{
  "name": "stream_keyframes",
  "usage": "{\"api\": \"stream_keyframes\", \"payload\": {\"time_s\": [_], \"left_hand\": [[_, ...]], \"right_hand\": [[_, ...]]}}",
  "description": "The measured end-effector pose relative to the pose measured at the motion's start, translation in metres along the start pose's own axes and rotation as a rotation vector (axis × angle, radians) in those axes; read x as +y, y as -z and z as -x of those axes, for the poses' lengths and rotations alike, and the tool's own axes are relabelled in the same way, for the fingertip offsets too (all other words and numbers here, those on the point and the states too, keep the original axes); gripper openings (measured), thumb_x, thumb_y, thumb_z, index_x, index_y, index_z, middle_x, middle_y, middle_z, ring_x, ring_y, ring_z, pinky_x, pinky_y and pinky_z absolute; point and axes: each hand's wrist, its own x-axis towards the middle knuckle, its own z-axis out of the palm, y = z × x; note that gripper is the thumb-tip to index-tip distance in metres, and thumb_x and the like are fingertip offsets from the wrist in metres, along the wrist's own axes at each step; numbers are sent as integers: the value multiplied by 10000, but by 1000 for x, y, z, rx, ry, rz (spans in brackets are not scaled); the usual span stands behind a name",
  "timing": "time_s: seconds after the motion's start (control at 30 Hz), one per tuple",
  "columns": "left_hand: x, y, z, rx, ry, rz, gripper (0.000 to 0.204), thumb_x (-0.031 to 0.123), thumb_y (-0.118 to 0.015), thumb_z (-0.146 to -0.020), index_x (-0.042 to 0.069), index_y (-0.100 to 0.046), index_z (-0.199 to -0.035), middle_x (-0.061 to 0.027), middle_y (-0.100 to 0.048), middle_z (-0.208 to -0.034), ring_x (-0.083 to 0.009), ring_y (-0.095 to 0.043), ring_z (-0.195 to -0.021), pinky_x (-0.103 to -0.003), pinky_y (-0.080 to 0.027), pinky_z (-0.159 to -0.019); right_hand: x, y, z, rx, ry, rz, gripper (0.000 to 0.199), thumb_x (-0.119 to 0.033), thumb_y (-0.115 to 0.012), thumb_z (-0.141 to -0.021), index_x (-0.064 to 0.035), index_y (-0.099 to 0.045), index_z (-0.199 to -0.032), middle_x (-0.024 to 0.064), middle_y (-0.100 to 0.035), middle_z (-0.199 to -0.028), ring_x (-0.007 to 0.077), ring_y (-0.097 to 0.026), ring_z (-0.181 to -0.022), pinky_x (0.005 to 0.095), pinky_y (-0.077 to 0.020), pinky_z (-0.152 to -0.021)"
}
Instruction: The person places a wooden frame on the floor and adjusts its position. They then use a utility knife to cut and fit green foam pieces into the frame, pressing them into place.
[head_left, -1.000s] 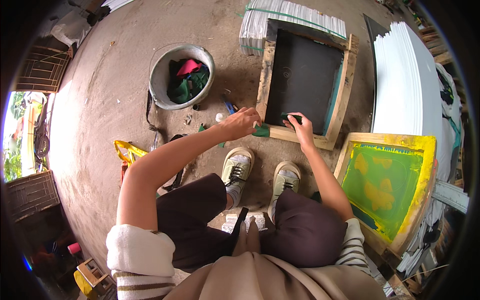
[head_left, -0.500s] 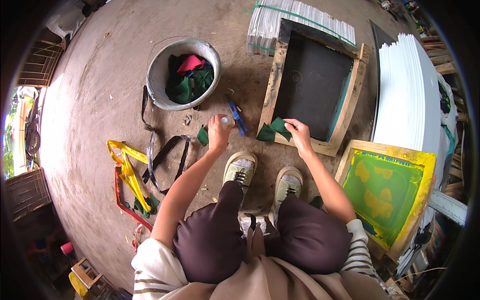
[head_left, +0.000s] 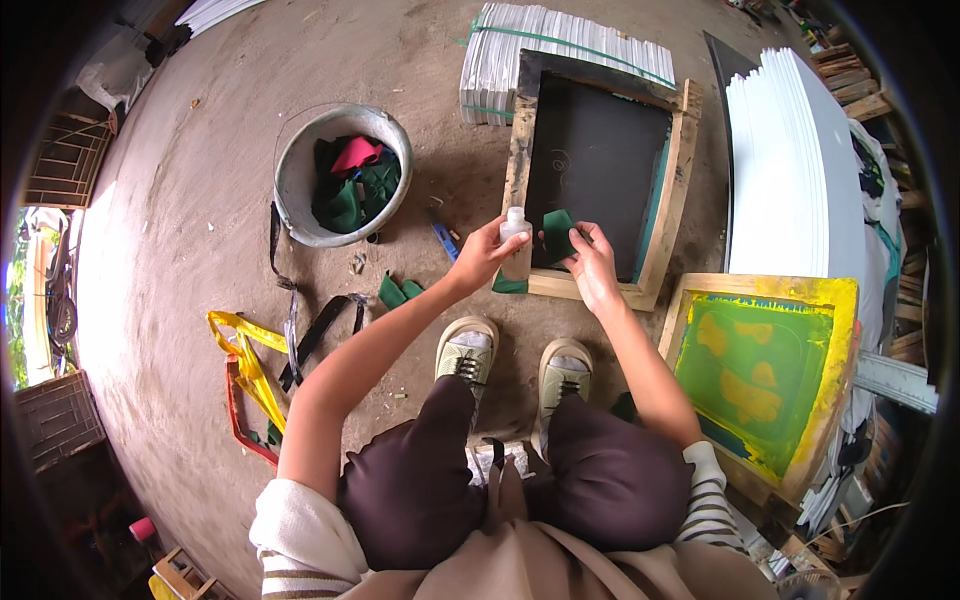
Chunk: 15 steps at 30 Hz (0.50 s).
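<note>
My left hand [head_left: 482,256] is closed round a small translucent bottle [head_left: 516,226], which stands upright in the grip near the left rail of a wooden screen frame [head_left: 519,150]. In my right hand [head_left: 594,262] a dark green cloth scrap [head_left: 559,234] is pinched between fingers and thumb, raised over the frame's dark mesh [head_left: 600,170]. Bottle and cloth are close together but apart. Another green scrap [head_left: 509,286] lies at the frame's near left corner. More green cloth [head_left: 399,290] rests on the ground beneath my left forearm.
A metal bucket [head_left: 290,212] of green and red cloth stands at the left, a blue tool [head_left: 445,240] beside it. Yellow [head_left: 250,350] and black straps lie nearer. On the right are a yellow-green screen [head_left: 810,350], white sheets [head_left: 780,170] and, farther back, a tied stack [head_left: 570,50].
My left hand has moved right with the bottle, from beside the blue tool to the frame. My right hand has shifted slightly, lifting its cloth; one scrap stays at the frame's corner.
</note>
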Motion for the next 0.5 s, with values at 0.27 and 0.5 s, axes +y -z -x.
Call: {"api": "stream_keyframes", "payload": {"time_s": [0.27,0.5], "left_hand": [[38,-31,-24,-132,-194,-888,480,454,-641,-786,30,-575,-1002,-173,-638,-715,-340,-637,-737,-409,-503,-675],[36,-33,-32,-102,-323,-1047,421,418,-667,-759,47,-597,-946,-120,-633,-804,-320,-632,-726,-404,-516,-629]], "right_hand": [[-10,20,-3,40,-11,-106,266,-130,-474,-939,-49,-515,-1189,5,-573,-1028,83,-544,-877,247,-439,-727],[-5,30,-7,36,-46,-96,249,-132,-467,-941,-51,-522,-1169,6,-580,-1016,82,-554,-879,245,-451,-734]]}}
